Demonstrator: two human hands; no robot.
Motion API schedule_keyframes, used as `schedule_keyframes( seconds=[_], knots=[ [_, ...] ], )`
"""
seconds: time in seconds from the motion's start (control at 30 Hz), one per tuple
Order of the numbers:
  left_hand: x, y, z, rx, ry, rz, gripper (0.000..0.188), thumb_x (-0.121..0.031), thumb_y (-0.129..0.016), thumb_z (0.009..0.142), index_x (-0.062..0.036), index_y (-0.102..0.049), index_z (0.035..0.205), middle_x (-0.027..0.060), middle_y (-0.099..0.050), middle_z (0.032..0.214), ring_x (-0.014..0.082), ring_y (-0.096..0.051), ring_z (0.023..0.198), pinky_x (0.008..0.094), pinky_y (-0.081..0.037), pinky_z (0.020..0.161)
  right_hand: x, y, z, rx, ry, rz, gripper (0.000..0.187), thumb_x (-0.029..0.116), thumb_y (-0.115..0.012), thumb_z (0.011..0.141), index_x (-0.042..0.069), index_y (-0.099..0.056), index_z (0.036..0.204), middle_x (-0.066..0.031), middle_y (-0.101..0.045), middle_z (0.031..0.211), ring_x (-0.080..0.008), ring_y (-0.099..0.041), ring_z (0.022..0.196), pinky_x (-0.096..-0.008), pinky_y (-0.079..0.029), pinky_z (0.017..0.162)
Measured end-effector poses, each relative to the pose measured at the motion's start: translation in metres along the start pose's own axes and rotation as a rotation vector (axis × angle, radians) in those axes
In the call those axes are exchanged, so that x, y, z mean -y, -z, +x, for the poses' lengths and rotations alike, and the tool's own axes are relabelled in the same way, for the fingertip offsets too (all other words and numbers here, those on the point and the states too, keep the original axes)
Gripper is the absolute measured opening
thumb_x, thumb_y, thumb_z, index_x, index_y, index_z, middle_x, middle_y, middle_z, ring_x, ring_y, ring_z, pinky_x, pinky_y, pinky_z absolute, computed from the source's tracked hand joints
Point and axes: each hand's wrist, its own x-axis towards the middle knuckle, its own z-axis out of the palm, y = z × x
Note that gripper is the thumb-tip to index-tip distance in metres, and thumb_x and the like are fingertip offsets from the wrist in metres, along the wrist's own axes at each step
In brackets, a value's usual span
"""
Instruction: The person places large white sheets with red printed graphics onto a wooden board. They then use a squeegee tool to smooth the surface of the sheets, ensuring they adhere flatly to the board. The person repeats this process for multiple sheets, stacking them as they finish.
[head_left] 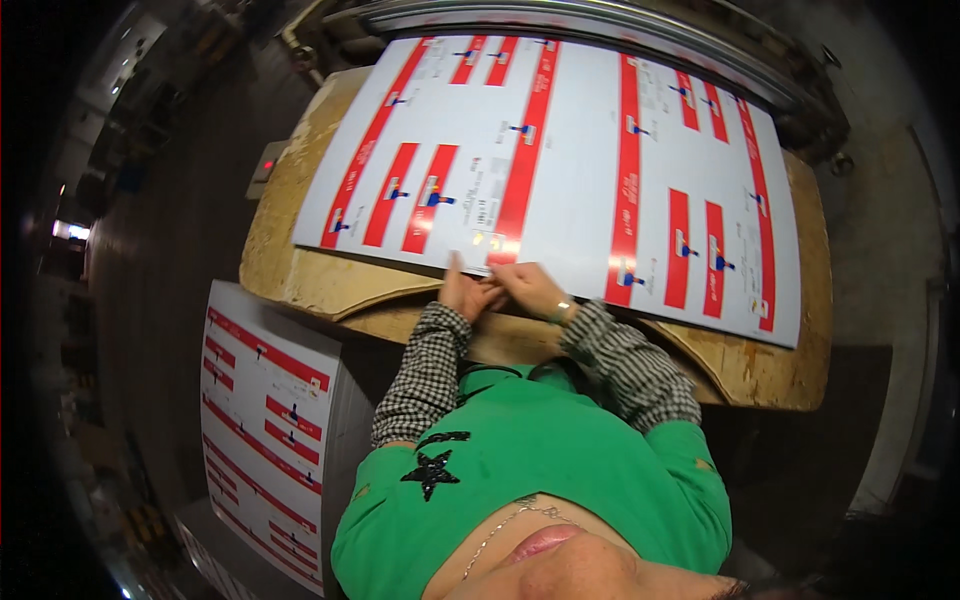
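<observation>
On the wooden board: a large printed sheet (570, 150) is laid flat, white with red bars and small blue marks.
Wooden board (300, 270): worn and pale, its rounded near edge is left bare below the printed sheet.
Left hand (466, 294): it is pressed against the near edge of the printed sheet, with 1 finger raised onto the paper; the other fingers are curled, and whether the edge is pinched cannot be told.
Right hand (530, 290): it is placed just beside the left hand at the same edge of the printed sheet, fingers bent down onto the paper; a firm grasp cannot be confirmed.
Sleeves: both forearms are covered in black-and-white check cloth, and a green top is worn over it.
Second stack (265, 420): more sheets of the same red and white print are kept below and left of the printed sheet, well apart from it.
Red light (267, 164): a small lit button is seen just left of the printed sheet, at the board's edge.
</observation>
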Motion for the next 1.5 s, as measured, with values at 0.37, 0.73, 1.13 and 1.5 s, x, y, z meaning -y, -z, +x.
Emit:
schedule_keyframes(
  seconds=[0.37, 0.73, 1.13, 1.5],
  knots=[
    [0.009, -0.015, 0.008, -0.418, -0.116, 0.238, 0.033, -0.022, -0.055, 0.092, -0.0007, -0.05, 0.117, 0.0115, -0.061, 0.111, 0.023, -0.062, 0.095, 0.0356, -0.052, 0.079, -0.013, 0.045, -0.031, -0.256, 0.049, -1.398, 0.089, 0.022, -0.077, 0.064, 0.004, -0.032, 0.138, -0.0235, -0.026, 0.144, -0.0365, -0.025, 0.134, -0.0458, -0.023, 0.11],
    [0.003, -0.007, 0.001, -0.258, -0.087, 0.196, 0.033, -0.01, -0.062, 0.085, 0.0077, -0.053, 0.111, 0.017, -0.06, 0.11, 0.0266, -0.058, 0.105, 0.045, -0.045, 0.093, 0.01, 0.076, -0.028, -0.167, 0.118, -1.209, 0.021, 0.018, -0.062, 0.076, 0.002, -0.058, 0.089, -0.0221, -0.06, 0.099, -0.0381, -0.057, 0.095, -0.0442, -0.047, 0.08],
    [0.017, -0.008, 0.016, -0.482, -0.185, 0.17, 0.033, -0.004, -0.039, 0.087, 0.0118, -0.045, 0.116, 0.0236, -0.055, 0.116, 0.0344, -0.059, 0.105, 0.0502, -0.05, 0.09, 0.006, 0.063, -0.043, -0.281, 0.269, -1.001, 0.013, 0.013, -0.056, 0.076, 0.001, -0.05, 0.077, -0.0164, -0.055, 0.076, -0.0369, -0.056, 0.074, -0.0438, -0.045, 0.064],
    [0.013, -0.014, 0.0, -0.492, -0.155, 0.248, 0.032, -0.024, -0.055, 0.092, 0.0044, -0.049, 0.105, 0.0133, -0.055, 0.097, 0.0259, -0.058, 0.085, 0.0447, -0.053, 0.082, -0.015, 0.094, -0.001, -0.262, 0.19, -1.011, 0.022, 0.021, -0.065, 0.072, 0.003, -0.056, 0.081, -0.0147, -0.06, 0.081, -0.0354, -0.058, 0.079, -0.0417, -0.047, 0.068]
  ],
)
